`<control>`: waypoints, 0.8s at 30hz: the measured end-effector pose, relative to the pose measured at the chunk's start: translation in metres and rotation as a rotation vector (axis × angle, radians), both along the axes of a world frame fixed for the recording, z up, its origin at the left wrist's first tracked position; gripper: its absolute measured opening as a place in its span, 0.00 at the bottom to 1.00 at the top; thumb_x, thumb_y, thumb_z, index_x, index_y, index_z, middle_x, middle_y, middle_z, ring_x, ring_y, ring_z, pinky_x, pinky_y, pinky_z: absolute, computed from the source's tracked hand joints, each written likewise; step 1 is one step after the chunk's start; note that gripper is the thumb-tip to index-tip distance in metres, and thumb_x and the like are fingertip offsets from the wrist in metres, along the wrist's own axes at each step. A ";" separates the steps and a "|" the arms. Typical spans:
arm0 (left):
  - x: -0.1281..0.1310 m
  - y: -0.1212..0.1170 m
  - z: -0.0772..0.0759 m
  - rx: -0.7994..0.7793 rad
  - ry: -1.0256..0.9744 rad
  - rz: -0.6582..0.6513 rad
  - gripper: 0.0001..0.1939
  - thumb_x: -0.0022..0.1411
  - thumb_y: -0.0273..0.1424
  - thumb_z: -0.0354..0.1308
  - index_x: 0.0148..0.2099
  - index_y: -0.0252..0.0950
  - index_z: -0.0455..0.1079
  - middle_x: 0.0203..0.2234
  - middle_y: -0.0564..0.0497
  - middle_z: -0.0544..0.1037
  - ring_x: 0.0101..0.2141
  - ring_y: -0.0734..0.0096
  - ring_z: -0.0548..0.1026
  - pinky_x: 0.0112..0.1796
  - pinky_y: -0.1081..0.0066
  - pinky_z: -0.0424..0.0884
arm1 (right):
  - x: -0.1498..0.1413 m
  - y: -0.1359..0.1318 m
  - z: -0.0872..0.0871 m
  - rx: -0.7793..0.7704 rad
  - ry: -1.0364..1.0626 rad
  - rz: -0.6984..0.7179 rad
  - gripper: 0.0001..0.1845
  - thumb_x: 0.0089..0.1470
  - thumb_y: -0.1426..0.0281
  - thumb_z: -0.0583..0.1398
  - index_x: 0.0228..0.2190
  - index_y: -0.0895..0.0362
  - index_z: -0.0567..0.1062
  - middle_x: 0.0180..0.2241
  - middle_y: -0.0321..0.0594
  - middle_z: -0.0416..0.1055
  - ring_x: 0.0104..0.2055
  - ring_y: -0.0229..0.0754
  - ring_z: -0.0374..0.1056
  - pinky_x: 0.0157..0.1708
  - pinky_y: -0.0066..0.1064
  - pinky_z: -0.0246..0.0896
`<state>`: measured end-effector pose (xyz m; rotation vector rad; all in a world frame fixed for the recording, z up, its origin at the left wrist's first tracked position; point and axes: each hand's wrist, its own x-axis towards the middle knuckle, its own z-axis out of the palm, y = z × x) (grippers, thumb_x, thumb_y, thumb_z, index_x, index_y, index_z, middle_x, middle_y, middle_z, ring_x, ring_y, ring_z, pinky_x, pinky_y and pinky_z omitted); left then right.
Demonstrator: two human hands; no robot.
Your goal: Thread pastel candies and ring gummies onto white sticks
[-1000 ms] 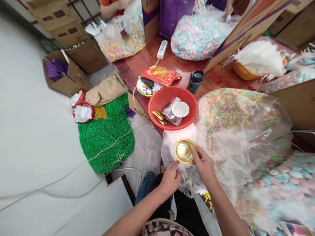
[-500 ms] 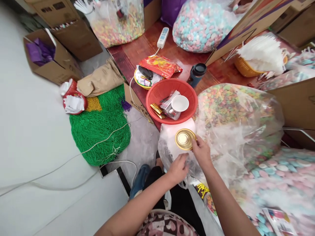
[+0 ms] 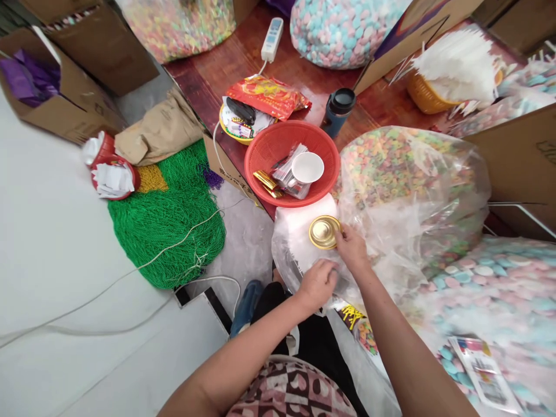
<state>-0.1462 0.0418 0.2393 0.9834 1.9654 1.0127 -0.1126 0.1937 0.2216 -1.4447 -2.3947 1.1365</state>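
Observation:
My right hand [image 3: 351,250] grips the right edge of a shallow, round gold tin lid [image 3: 324,232] between thumb and fingers. The lid is over a pile of white, thin plastic-looking sheets [image 3: 295,223] in a clear plastic bag [image 3: 278,240]. Just below and left of it, my left hand [image 3: 318,282] has its fingers curled together by the bag; whatever they pinch, if anything, is hidden. Beyond the lid stands a red mesh basket [image 3: 254,176], holding a white cup [image 3: 307,167], small clear packets and gold ties.
To the right lie big clear bags of coloured rings [image 3: 391,165] and pastel candies [image 3: 469,313]. A dark tumbler [image 3: 337,113], a red packet [image 3: 269,97] and a power strip [image 3: 272,39] are on the table. Green bead strings [image 3: 169,231] are heaped at left, and cables cross the floor.
The view has shifted, so most things sit higher and further left. The gold lid stays in my right hand. My left hand has moved slightly closer to my right, its fingers still curled.

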 end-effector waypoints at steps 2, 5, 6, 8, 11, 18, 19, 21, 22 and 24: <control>-0.013 0.002 0.003 -0.079 -0.012 0.184 0.09 0.63 0.28 0.48 0.42 0.38 0.69 0.36 0.48 0.77 0.39 0.67 0.76 0.46 0.63 0.72 | -0.003 -0.001 -0.001 0.007 -0.010 0.014 0.18 0.56 0.62 0.51 0.39 0.56 0.77 0.27 0.43 0.73 0.32 0.46 0.65 0.34 0.35 0.57; -0.033 0.011 0.002 -0.166 -0.029 0.347 0.11 0.66 0.30 0.47 0.48 0.38 0.65 0.34 0.50 0.76 0.31 0.70 0.75 0.39 0.66 0.72 | -0.004 -0.003 0.000 0.003 -0.006 0.019 0.20 0.58 0.63 0.50 0.42 0.57 0.77 0.29 0.44 0.74 0.33 0.47 0.67 0.35 0.35 0.59; -0.039 0.015 0.001 -0.174 -0.033 0.359 0.13 0.66 0.31 0.47 0.52 0.38 0.63 0.35 0.50 0.76 0.30 0.71 0.75 0.37 0.67 0.71 | -0.003 -0.003 0.000 0.000 0.000 0.018 0.20 0.58 0.63 0.50 0.43 0.57 0.77 0.30 0.45 0.75 0.33 0.47 0.68 0.35 0.35 0.59; -0.048 0.025 0.000 -0.184 -0.014 0.360 0.16 0.66 0.33 0.48 0.56 0.38 0.61 0.36 0.50 0.77 0.31 0.70 0.75 0.36 0.68 0.70 | 0.001 -0.005 0.001 0.000 0.017 0.007 0.22 0.59 0.62 0.49 0.45 0.58 0.76 0.33 0.47 0.76 0.35 0.49 0.70 0.37 0.37 0.62; -0.056 0.039 0.002 -0.203 0.093 0.346 0.16 0.65 0.32 0.49 0.55 0.37 0.63 0.34 0.49 0.77 0.33 0.67 0.76 0.38 0.68 0.69 | 0.012 -0.009 0.001 0.021 0.064 -0.026 0.26 0.60 0.60 0.48 0.52 0.60 0.72 0.40 0.50 0.77 0.40 0.50 0.72 0.41 0.40 0.65; -0.062 0.047 0.002 -0.196 0.213 0.320 0.14 0.65 0.29 0.49 0.51 0.39 0.66 0.33 0.50 0.78 0.34 0.66 0.76 0.37 0.69 0.68 | 0.035 -0.008 -0.010 0.104 0.172 -0.041 0.27 0.63 0.59 0.45 0.54 0.60 0.71 0.49 0.49 0.75 0.51 0.46 0.71 0.52 0.39 0.65; -0.063 0.047 0.002 -0.190 0.224 0.321 0.14 0.64 0.29 0.49 0.51 0.39 0.66 0.33 0.50 0.78 0.34 0.67 0.76 0.37 0.70 0.67 | 0.036 -0.005 -0.012 0.116 0.176 -0.033 0.27 0.63 0.60 0.45 0.54 0.60 0.71 0.47 0.48 0.76 0.50 0.46 0.72 0.51 0.40 0.66; -0.064 0.050 0.001 -0.177 0.239 0.325 0.14 0.64 0.28 0.50 0.51 0.38 0.66 0.33 0.51 0.78 0.34 0.67 0.76 0.36 0.70 0.67 | 0.039 0.002 -0.016 0.149 0.176 -0.009 0.26 0.63 0.62 0.45 0.54 0.59 0.70 0.45 0.48 0.77 0.49 0.46 0.72 0.51 0.41 0.67; -0.065 0.051 0.000 -0.174 0.243 0.330 0.15 0.63 0.28 0.50 0.52 0.38 0.65 0.33 0.51 0.77 0.33 0.67 0.76 0.36 0.70 0.67 | 0.039 0.005 -0.018 0.170 0.172 0.009 0.25 0.63 0.63 0.46 0.54 0.58 0.70 0.46 0.48 0.77 0.50 0.46 0.72 0.52 0.42 0.66; -0.066 0.056 -0.001 -0.180 0.243 0.345 0.18 0.63 0.28 0.50 0.55 0.37 0.63 0.32 0.51 0.77 0.33 0.67 0.76 0.36 0.70 0.67 | 0.041 0.010 -0.019 0.211 0.157 0.064 0.23 0.61 0.66 0.48 0.53 0.57 0.71 0.48 0.49 0.76 0.54 0.48 0.69 0.54 0.44 0.64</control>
